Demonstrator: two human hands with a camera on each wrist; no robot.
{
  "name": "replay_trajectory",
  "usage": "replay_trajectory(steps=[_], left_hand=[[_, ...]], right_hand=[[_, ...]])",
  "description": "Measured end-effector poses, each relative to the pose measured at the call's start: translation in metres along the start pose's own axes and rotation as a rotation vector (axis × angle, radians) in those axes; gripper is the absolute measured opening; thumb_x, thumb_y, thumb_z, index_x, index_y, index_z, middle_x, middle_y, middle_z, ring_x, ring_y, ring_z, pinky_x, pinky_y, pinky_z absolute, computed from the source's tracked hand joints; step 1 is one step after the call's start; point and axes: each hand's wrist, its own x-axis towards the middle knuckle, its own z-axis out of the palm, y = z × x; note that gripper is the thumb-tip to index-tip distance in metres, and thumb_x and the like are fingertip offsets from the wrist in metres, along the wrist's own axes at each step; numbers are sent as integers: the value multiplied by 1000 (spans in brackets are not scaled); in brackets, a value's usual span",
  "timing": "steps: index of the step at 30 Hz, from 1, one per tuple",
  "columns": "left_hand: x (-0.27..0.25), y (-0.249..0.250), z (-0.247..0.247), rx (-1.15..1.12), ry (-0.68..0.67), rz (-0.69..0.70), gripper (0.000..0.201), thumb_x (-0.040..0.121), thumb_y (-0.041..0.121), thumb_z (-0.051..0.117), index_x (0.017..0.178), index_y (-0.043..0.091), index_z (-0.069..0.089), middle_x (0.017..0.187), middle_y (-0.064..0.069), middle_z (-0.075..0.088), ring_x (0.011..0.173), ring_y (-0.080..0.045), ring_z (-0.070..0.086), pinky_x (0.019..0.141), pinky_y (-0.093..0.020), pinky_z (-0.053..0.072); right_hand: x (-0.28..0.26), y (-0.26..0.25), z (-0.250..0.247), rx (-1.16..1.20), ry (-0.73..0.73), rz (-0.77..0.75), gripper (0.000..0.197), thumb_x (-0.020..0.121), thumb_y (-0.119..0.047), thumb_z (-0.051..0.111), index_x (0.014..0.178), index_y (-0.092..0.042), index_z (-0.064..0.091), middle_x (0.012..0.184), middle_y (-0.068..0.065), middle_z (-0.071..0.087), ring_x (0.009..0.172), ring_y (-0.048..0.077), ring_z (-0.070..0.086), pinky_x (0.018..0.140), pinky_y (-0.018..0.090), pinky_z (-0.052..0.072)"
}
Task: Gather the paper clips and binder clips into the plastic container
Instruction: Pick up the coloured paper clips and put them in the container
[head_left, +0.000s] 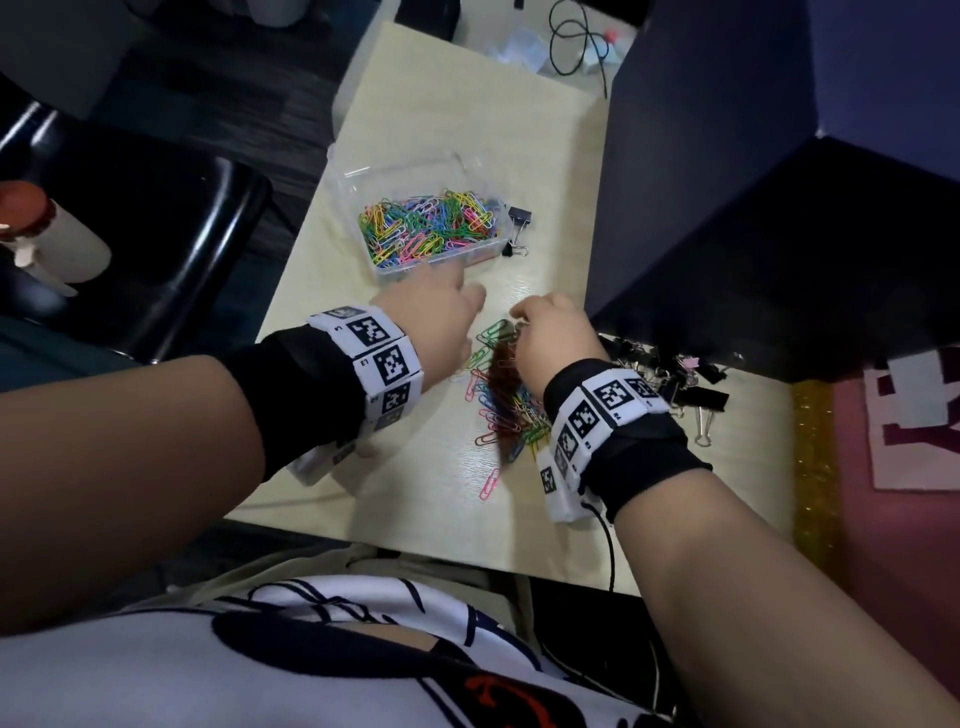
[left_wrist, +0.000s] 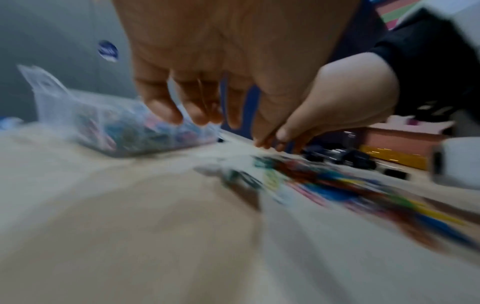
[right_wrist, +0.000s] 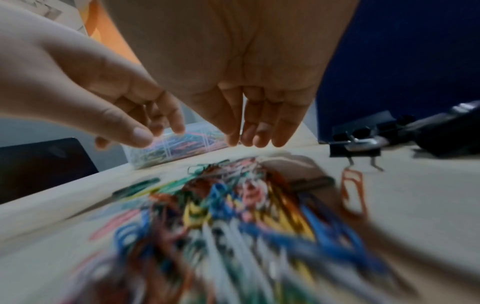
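A: Which step did the figure show?

B: A scooping step, judged from the layout. The plastic container (head_left: 415, 221), left of centre in the upper half of the head view, already held a bed of coloured clips, while a loose heap of paper clips (head_left: 501, 402) lay on the table (head_left: 405, 467) at mid-frame between the two wrists. The binder clips (head_left: 675, 374) sat in a black cluster to the right of the heap, with two more (head_left: 517, 231) just beside the container's right wall.

A: How were the hands set?

B: The left hand (head_left: 436, 322) hung above the table between container and heap, fingers extended downward and relaxed, holding nothing visible. The right hand (head_left: 553, 332) hovered over the heap's upper end, fingers (right_wrist: 259, 131) straight, close together and pointing down; the right-wrist view showed nothing gripped.

A: What did the next move call for?

B: Probably both hands cupping inward from opposite sides of the heap, then lifting the bundle up-frame over the container's near wall. Strays at the heap's lower edge would likely need a second pass.

A: And the clips themselves?

B: Thin wire loops in pink, green, blue, yellow and orange, tangled and overlapping; they appeared apt to snag together and spill from a loose grasp.
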Motion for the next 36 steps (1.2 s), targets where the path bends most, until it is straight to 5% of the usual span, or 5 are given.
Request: replay_trajectory(steps=[5, 17, 28, 32, 36], left_hand=[[14, -35, -27, 92, 174, -237, 31, 86, 12, 58, 115, 9, 47, 115, -14, 50, 104, -36, 49, 73, -43, 45], [-3, -70, -17, 165, 69, -156, 14, 90, 12, 53, 104, 11, 52, 100, -11, 56, 91, -36, 58, 68, -42, 49], [-2, -32, -17, 176, -24, -18, 24, 92, 8, 49, 114, 13, 52, 103, -10, 53, 89, -34, 58, 63, -33, 35], [0, -14, -16, 98, 16, 32, 22, 91, 12, 54, 112, 10, 53, 106, -13, 51, 93, -34, 56, 68, -38, 43], [-5, 6, -14, 37, 91, 95, 44, 87, 34, 62, 118, 8, 47, 115, -14, 44, 104, -33, 48, 77, -43, 49]], right_hand=[[29, -10, -14, 23, 49, -61, 40, 97, -18, 37, 135, -17, 47, 140, 5, 39, 125, 26, 43, 103, 41, 40], [48, -33, -4, -101, -111, -117, 60, 80, 0, 37, 137, -19, 43, 152, 2, 25, 139, 27, 26, 110, 46, 32], [13, -10, -19, -95, -100, 61, 43, 94, -15, 35, 135, -17, 48, 133, 12, 48, 119, 33, 50, 99, 44, 44], [-16, 5, -35, 1, -109, 104, 50, 91, -26, 55, 139, -20, 40, 139, 10, 40, 120, 29, 50, 101, 37, 42], [-44, 13, -32, -155, -291, 192, 90, 74, -36, 78, 145, -19, 24, 142, 11, 27, 127, 31, 43, 100, 40, 41]])
